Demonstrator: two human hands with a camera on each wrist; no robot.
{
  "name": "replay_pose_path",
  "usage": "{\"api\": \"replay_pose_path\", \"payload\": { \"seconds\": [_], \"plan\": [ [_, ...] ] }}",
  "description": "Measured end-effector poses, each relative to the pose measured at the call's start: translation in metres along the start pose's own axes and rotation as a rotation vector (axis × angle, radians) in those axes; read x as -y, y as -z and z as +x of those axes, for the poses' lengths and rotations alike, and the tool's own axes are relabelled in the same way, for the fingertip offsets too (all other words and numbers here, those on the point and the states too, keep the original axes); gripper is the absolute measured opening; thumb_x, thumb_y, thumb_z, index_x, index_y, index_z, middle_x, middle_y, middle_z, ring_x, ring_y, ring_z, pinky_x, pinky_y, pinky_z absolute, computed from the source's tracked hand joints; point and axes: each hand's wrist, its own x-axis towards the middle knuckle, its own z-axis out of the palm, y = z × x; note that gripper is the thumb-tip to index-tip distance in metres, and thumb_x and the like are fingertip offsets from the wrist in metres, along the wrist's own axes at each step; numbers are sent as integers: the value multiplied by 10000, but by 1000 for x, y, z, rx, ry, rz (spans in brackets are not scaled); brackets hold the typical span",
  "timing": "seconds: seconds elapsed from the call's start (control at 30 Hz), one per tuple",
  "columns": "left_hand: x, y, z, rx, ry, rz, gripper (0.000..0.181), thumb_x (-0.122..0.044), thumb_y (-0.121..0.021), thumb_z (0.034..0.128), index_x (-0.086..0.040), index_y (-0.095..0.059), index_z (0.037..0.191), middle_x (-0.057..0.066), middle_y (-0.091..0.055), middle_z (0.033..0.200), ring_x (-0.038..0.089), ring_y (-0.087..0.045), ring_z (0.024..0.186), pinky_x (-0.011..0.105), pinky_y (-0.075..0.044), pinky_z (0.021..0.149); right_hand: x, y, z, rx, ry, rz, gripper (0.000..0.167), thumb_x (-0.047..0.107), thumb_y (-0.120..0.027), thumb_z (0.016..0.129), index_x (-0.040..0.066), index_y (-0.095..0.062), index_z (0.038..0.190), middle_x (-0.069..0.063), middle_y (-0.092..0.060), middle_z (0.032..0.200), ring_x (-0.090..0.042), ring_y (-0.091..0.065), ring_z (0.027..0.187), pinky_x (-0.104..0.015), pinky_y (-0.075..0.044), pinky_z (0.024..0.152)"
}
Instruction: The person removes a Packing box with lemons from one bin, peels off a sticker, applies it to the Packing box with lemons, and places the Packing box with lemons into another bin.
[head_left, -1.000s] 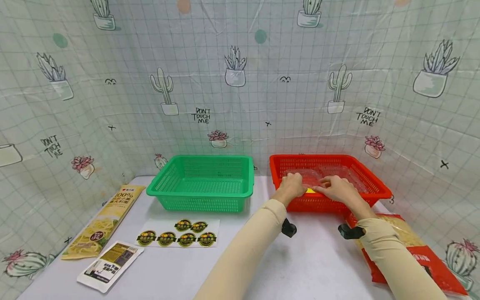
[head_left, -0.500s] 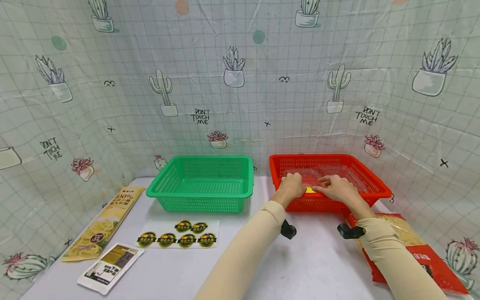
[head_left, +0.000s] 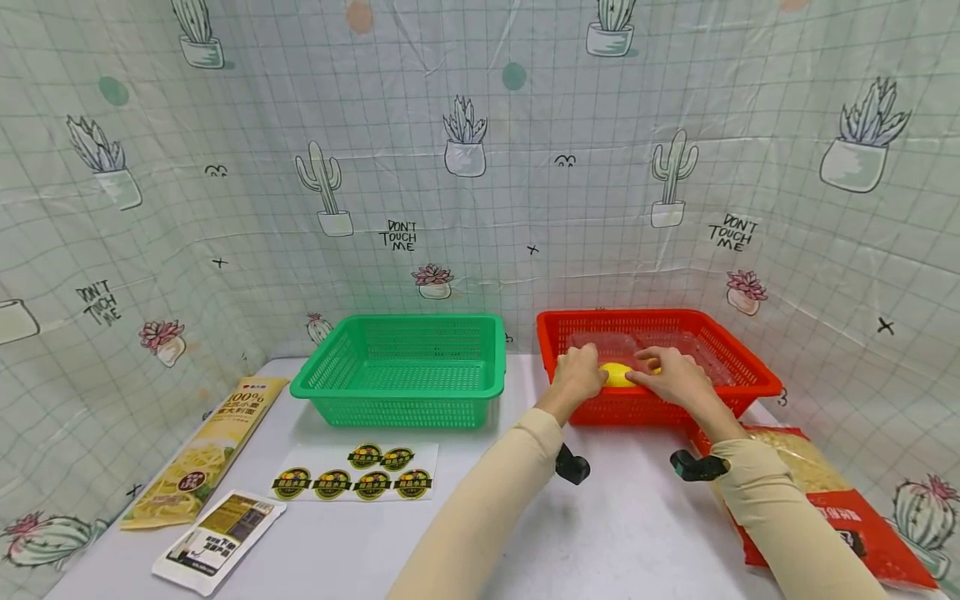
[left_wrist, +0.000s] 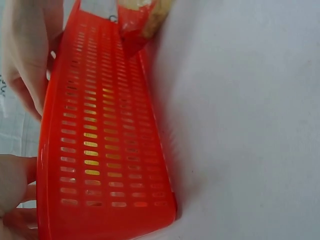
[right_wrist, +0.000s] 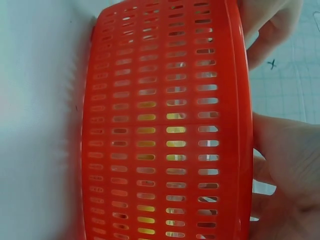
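Note:
Both hands reach over the front rim of a red plastic basket point(head_left: 637, 410) at the right of the table. My left hand point(head_left: 577, 372) bends at the left of a yellow, rounded, lemon-like thing point(head_left: 617, 375). To its right is my right hand point(head_left: 673, 375), thumb pointing toward it. Between and behind the hands stands a clear plastic box point(head_left: 603, 342), and a second clear box point(head_left: 693, 343) lies farther right. In both wrist views the basket wall point(left_wrist: 100, 130) hides most of the fingertips, with yellow showing through its slots. Whether the fingers pinch the clear plastic is not visible.
A green basket point(head_left: 408, 408) stands left of the red one. Before it lies a sheet of fruit stickers point(head_left: 352, 475). A yellow pasta packet point(head_left: 206, 454) and a white pouch point(head_left: 217, 542) lie at left. Under the right forearm is a red bag point(head_left: 855, 517).
More of the yellow thing now shows between the hands, and another bit of yellow appears by the right fingers. Both hands keep nearly the same place.

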Motion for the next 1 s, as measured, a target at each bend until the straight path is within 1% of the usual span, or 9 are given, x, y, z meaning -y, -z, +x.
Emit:
{"api": "replay_pose_path", "payload": {
  "seconds": [0.1, 0.17, 0.27, 0.33, 0.47, 0.67, 0.73, 0.9, 1.0],
  "plan": [
    [2, 2, -1, -25, -6, -62, 309, -289, -655, 943, -107, -633, 1191, 39, -712, 1024, 193, -660, 929, 277, -544, 840, -2, -1, 0, -55, 15, 23, 501, 340, -688, 912, -5, -615, 1269, -325, -620, 1224, -492, -573, 1071, -524, -502, 790],
    [4, 3, -1, -42, -16, -115, 373, -273, -655, 941, -100, -611, 1269, 46, -716, 1101, 210, -659, 1026, 307, -514, 944, -3, -2, 0, -93, 28, 31, 470, 319, -690, 914, -9, -631, 1244, -321, -632, 1203, -480, -586, 1052, -504, -510, 781],
    [6, 5, -1, -75, -36, -174, 421, -246, -649, 939, -100, -588, 1330, 45, -701, 1201, 223, -633, 1145, 341, -461, 1015, -3, -1, 0, -140, 46, 30, 441, 317, -697, 910, -5, -652, 1208, -310, -648, 1176, -463, -603, 1022, -495, -520, 768],
    [8, 6, -1, -91, -46, -214, 410, -234, -641, 941, -99, -591, 1325, 53, -690, 1229, 226, -621, 1165, 347, -454, 999, -1, 0, 0, -161, 54, 34, 434, 332, -700, 906, 5, -664, 1190, -296, -657, 1165, -446, -610, 1006, -494, -524, 762],
    [11, 8, 2, -128, -34, -287, 388, -236, -640, 939, -105, -610, 1303, 72, -680, 1237, 220, -617, 1146, 346, -458, 970, 6, 4, -1, -195, 64, 41, 399, 331, -705, 904, 24, -683, 1157, -272, -672, 1130, -410, -614, 984, -494, -517, 758],
    [17, 16, 3, -236, -13, -411, 310, -203, -613, 957, -98, -663, 1244, 86, -672, 1162, 243, -606, 1117, 364, -463, 950, 21, 8, -3, -262, 89, 49, 365, 317, -698, 911, 24, -691, 1127, -263, -686, 1110, -404, -627, 985, -521, -514, 782],
    [18, 19, 3, -257, 2, -461, 293, -200, -612, 960, -97, -676, 1227, 85, -669, 1153, 247, -604, 1110, 368, -472, 945, 24, 9, -4, -275, 98, 53, 360, 314, -694, 914, 23, -691, 1125, -262, -684, 1116, -405, -631, 987, -523, -517, 788],
    [23, 25, 4, -247, 58, -606, 289, -197, -619, 961, -97, -682, 1225, 64, -663, 1177, 223, -587, 1087, 355, -499, 938, 32, 12, -7, -281, 91, 69, 365, 318, -696, 912, 27, -676, 1131, -253, -679, 1123, -402, -630, 1005, -546, -486, 841],
    [26, 28, 4, -237, 81, -693, 279, -167, -630, 954, -97, -691, 1217, 61, -674, 1168, 172, -598, 921, 292, -537, 804, 35, 13, -9, -280, 86, 83, 371, 317, -696, 911, 24, -663, 1137, -247, -671, 1121, -395, -634, 1005, -545, -481, 850]
  ]
}}
